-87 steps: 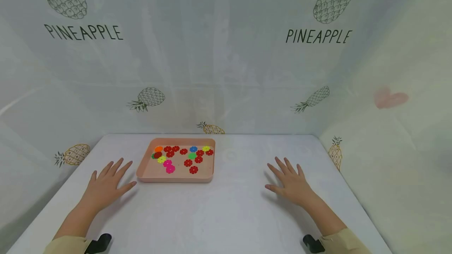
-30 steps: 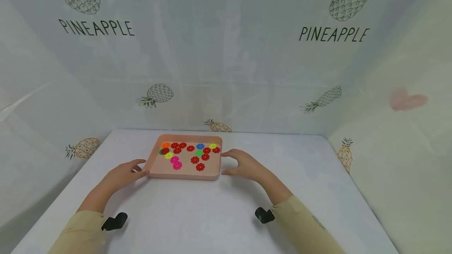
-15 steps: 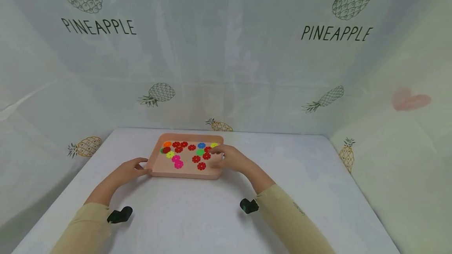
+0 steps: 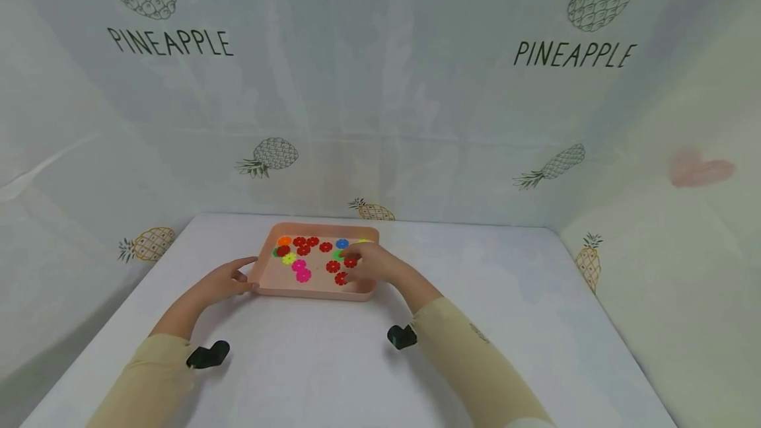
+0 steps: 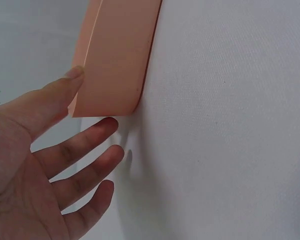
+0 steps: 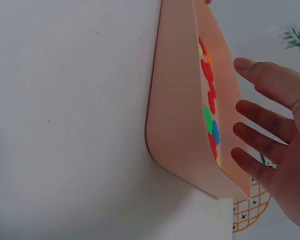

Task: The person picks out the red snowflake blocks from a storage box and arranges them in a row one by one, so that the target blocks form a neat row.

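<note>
A shallow pink tray [image 4: 312,294] holds several small flower-shaped pieces [image 4: 326,247], mostly red, with magenta, yellow, green, blue and orange ones. My left hand [image 4: 222,283] is at the tray's left side; in the left wrist view its thumb [image 5: 70,82] touches the wall near a corner, while the other fingers stay extended beside it. Over the tray's right part hovers my right hand [image 4: 380,264], partly covering yellow, green and red pieces. The right wrist view shows its fingers [image 6: 260,135] spread and relaxed above the rim, with nothing held.
The tray stands on a white table [image 4: 309,362], toward its back left. Behind it hangs a pale curtain [image 4: 380,98] with pineapple prints. Black wrist-worn devices [image 4: 208,354] sit at both sleeves.
Both hands have come in from the table's sides to the tray. My right hand has passed over the right rim and moved left above the pieces; the left thumb has reached the tray.
</note>
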Available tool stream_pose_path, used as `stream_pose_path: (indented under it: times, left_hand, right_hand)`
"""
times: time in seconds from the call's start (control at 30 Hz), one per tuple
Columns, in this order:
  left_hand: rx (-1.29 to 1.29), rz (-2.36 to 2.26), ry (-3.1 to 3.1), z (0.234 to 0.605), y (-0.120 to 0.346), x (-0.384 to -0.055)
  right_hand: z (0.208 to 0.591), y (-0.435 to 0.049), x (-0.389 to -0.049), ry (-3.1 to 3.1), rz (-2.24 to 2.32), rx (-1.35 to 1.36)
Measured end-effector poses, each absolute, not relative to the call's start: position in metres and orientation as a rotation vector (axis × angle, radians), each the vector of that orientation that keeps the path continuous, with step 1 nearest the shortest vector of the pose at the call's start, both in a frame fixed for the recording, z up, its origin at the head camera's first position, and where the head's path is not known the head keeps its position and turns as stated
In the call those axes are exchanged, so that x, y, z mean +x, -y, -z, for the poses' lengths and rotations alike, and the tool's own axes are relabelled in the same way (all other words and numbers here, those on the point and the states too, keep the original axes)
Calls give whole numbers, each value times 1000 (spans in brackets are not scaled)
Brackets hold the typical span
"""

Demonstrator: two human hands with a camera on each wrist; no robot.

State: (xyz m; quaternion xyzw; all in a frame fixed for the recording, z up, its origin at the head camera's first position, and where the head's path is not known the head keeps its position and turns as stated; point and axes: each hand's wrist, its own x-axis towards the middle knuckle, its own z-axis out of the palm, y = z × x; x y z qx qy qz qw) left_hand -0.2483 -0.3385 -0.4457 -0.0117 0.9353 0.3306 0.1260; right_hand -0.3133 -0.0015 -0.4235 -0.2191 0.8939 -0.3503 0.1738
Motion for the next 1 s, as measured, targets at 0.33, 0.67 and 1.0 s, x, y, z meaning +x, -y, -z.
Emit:
stream_pose_path:
  times: [0.33, 0.67, 1.0]
  left_hand:
    - [-11, -1007, -2671, 445, 342, -247]
    - [4, -1055, -2639, 452, 346, -248]
    - [27, -1131, -2651, 461, 352, -248]
  right_hand:
    - [428, 17, -321, -2545, 884, -658]
    - [438, 23, -330, -2525, 847, -587]
    - [446, 31, -344, -2534, 730, -540]
